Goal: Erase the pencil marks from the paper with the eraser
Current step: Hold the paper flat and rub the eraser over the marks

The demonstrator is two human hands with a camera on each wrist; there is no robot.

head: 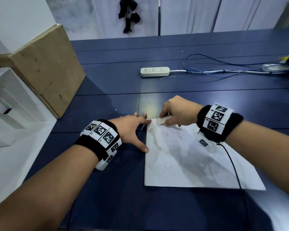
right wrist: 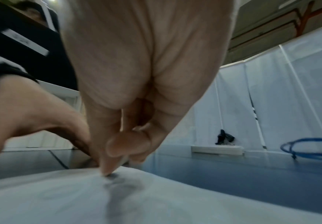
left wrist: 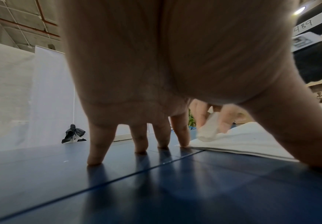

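A white sheet of paper (head: 190, 164) with faint pencil marks lies on the dark blue table (head: 115, 100). My right hand (head: 175, 112) pinches a white eraser (head: 163, 120) and presses it onto the paper's far left corner. In the left wrist view the eraser (left wrist: 209, 128) touches the paper (left wrist: 242, 141). My left hand (head: 132, 129) is spread flat, fingertips on the table by the paper's left edge, its index tip and thumb at that edge. The right wrist view shows my right hand (right wrist: 118, 151) curled down onto the paper (right wrist: 156, 197); the eraser is hidden there.
A white power strip (head: 155, 71) and loose blue cables (head: 223, 70) lie farther back on the table. A cardboard box (head: 43, 67) and a white unit (head: 7, 104) stand at the left. A black cord (head: 232, 164) from my right wrist crosses the paper.
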